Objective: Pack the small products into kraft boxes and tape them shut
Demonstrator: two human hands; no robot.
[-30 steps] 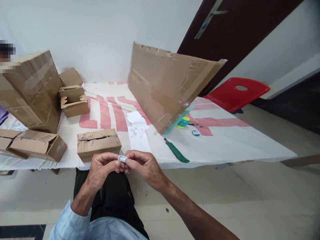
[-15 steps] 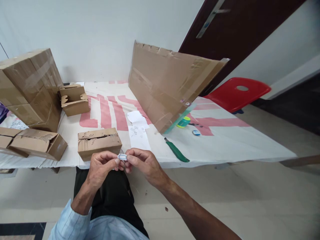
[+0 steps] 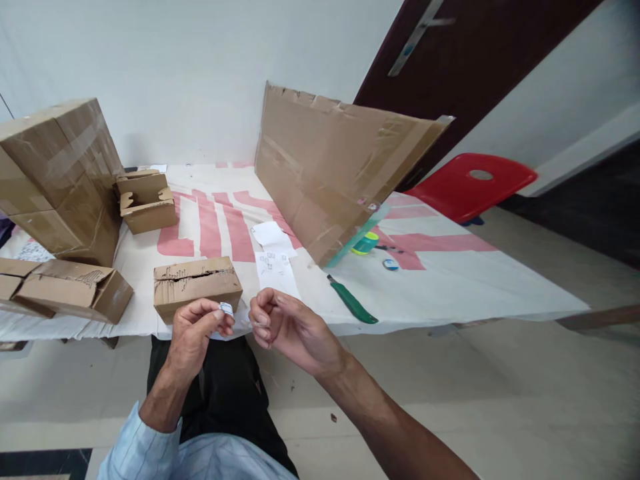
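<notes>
My left hand (image 3: 197, 330) pinches a small white piece (image 3: 227, 309) between thumb and fingertips, just in front of the table edge. My right hand (image 3: 285, 327) hovers a little to its right, palm up, fingers curled loosely inward with nothing visible in them. A small closed cardboard box (image 3: 197, 285) lies on the table right behind my left hand. A white printed paper sheet (image 3: 275, 267) lies behind my right hand, and a green-handled knife (image 3: 353, 301) rests to the right near the table edge.
The low table (image 3: 450, 287) carries a white cloth with red lettering. A big taped carton (image 3: 60, 180), an open small box (image 3: 147, 200) and flattened boxes (image 3: 65, 287) sit at left. A large cardboard sheet (image 3: 335, 173) leans at centre, tape rolls (image 3: 366, 243) beside it. A red stool (image 3: 470, 183) stands right.
Both hands held the small white piece together; now my right hand has let go and drawn slightly right, and my left hand keeps the piece, shifted a little left.
</notes>
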